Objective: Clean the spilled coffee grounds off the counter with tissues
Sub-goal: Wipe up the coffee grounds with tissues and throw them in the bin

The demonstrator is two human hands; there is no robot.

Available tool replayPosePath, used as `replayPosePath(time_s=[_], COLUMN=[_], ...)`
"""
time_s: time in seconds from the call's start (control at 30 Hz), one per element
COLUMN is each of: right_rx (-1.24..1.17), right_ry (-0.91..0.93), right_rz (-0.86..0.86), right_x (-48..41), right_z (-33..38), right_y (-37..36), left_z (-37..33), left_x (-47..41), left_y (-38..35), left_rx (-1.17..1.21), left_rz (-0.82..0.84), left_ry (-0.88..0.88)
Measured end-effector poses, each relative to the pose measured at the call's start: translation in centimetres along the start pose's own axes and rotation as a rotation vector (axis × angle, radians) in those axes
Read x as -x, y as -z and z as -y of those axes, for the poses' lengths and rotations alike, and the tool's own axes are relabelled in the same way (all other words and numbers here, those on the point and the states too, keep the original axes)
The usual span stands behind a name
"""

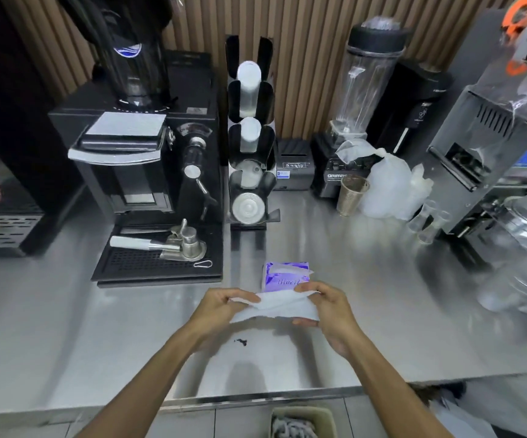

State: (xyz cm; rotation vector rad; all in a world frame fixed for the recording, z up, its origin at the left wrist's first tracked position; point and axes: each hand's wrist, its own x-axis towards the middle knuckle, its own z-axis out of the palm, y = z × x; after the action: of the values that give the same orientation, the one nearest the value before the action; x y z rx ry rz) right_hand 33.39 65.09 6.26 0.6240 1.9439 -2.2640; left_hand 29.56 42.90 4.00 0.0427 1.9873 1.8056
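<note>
Both hands, left hand (221,306) and right hand (325,306), pinch opposite ends of a white tissue (276,308), apparently folding it into a wiping pad above the counter (382,327), just beyond the coffee grounds (241,342), with the tissue pack (284,276) behind.

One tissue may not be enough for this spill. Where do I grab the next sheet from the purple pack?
Pinch the white sheet poking out of the top slot of the purple plastic tissue pack, coming from above: it stands loose, clear of the wrapper. The left hand and right hand both hold a white tissue, so free one first.
</note>
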Motion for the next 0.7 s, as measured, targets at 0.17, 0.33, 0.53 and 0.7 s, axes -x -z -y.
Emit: replayPosePath(time_s=[0.17, 0.33, 0.53, 0.7], right_rx=[-0.123, 0.046, 0.773, 1.308], right_ry=[-0.138, -0.004, 0.579, 0.711], right_rz=[0.091, 0.115, 0.183, 0.442], right_x=[-0.3, -1.7, -4.6, -7.4], right_z=[-1.7, -4.0, -6.2, -8.7], right_y=[-0.8, -1.8, -5.6, -7.7], left_z=[1.5, 2.1, 3.8, 6.9], left_x=[1.6, 1.8, 0.0, -1.7], left_y=[0.7, 1.7, 3.6, 5.2], left_rx=[0.1, -0.138, -0.708, -0.97], left_rz=[-0.023, -0.157, -0.279, -0.246], left_ry=[0.044, -0.083, -0.44, -0.45])
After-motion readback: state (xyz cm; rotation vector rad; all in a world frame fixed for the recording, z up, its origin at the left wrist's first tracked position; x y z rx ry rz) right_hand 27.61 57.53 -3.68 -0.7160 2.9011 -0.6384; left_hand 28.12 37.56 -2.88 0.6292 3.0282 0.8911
